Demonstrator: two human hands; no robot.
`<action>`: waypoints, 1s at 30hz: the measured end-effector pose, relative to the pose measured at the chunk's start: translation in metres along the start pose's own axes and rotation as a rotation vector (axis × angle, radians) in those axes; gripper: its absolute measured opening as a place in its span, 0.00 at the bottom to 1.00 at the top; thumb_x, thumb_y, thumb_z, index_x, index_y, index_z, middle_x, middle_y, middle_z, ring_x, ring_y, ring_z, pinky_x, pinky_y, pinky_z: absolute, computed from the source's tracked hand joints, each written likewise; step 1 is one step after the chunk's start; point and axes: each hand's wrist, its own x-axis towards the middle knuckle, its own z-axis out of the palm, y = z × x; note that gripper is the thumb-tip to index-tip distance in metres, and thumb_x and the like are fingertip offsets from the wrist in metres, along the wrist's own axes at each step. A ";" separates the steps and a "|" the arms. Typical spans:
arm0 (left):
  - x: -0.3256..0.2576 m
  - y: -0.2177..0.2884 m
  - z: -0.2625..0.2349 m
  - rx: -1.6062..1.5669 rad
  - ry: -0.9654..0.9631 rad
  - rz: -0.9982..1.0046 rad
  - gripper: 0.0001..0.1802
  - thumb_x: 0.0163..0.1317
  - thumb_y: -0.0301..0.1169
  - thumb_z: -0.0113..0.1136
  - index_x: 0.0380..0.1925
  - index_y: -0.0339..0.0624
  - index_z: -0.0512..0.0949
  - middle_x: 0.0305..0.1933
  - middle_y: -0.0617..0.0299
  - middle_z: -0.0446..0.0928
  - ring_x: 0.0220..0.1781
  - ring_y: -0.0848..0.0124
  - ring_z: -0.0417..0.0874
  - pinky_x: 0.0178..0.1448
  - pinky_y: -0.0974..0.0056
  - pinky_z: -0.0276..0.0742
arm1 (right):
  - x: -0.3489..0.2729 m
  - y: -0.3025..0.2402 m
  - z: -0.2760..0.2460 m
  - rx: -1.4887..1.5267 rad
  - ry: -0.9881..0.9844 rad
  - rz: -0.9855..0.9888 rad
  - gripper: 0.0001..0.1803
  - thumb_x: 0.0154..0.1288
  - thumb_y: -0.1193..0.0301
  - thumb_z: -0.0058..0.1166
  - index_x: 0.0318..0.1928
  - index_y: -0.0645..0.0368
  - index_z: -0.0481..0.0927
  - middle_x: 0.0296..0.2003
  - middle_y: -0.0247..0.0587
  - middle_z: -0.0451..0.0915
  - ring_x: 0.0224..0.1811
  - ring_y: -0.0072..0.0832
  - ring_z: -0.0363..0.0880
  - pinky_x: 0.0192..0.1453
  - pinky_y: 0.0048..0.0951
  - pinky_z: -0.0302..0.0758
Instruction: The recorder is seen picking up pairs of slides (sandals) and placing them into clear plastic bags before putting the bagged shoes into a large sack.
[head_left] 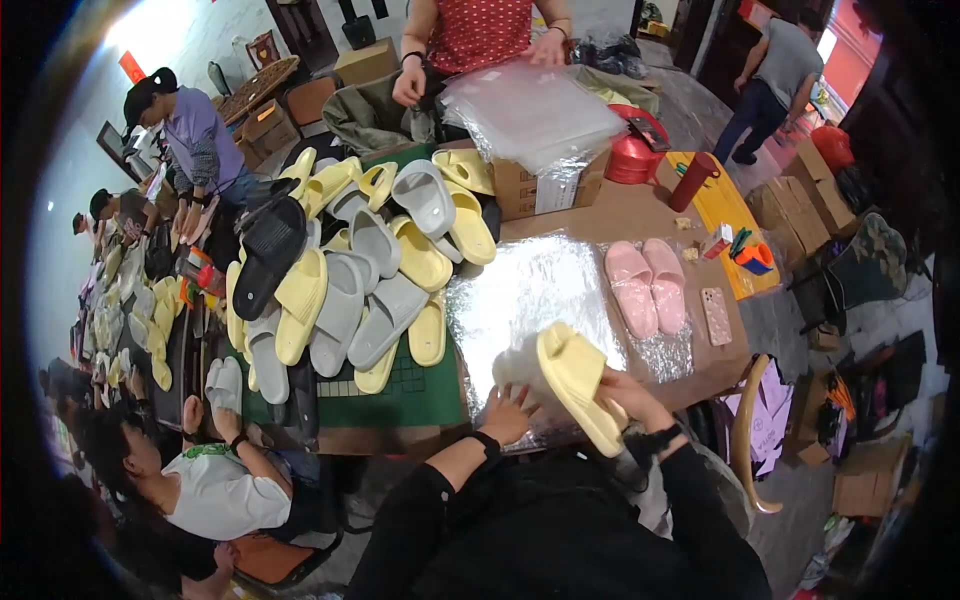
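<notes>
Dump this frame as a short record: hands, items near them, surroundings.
left_hand: left hand, fingers spread, at near edge of clear plastic sheeting; contact unclear
right_hand: right hand gripping yellow slipper, raised and tilted
left_of_sheeting: heaped slippers, mostly yellow and gray, some black
right_of_sheeting: pink slippers, side by side; phone beside them
far_side: carton with clear bags on top; person in red dotted top behind it
</notes>
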 end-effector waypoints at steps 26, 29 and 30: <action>-0.004 -0.055 -0.050 -0.754 0.684 -0.059 0.24 0.54 0.19 0.47 0.54 0.38 0.69 0.54 0.48 0.71 0.53 0.54 0.73 0.58 0.59 0.68 | -0.048 -0.007 0.019 -0.286 -0.461 0.163 0.19 0.56 0.75 0.54 0.50 0.65 0.74 0.46 0.39 0.77 0.47 0.24 0.72 0.54 0.25 0.68; -0.010 -0.058 -0.044 -0.888 0.705 -0.093 0.20 0.52 0.21 0.52 0.48 0.38 0.74 0.46 0.51 0.76 0.44 0.59 0.78 0.50 0.62 0.73 | -0.044 -0.014 0.032 -0.259 -0.418 0.176 0.18 0.57 0.75 0.54 0.50 0.64 0.74 0.45 0.38 0.78 0.48 0.23 0.72 0.53 0.25 0.68; -0.008 -0.053 -0.049 -0.954 0.729 -0.130 0.19 0.52 0.23 0.55 0.47 0.39 0.75 0.43 0.53 0.77 0.42 0.62 0.78 0.47 0.63 0.74 | -0.045 -0.004 0.027 -0.244 -0.383 0.218 0.18 0.56 0.75 0.54 0.49 0.62 0.75 0.48 0.40 0.77 0.49 0.26 0.73 0.54 0.26 0.68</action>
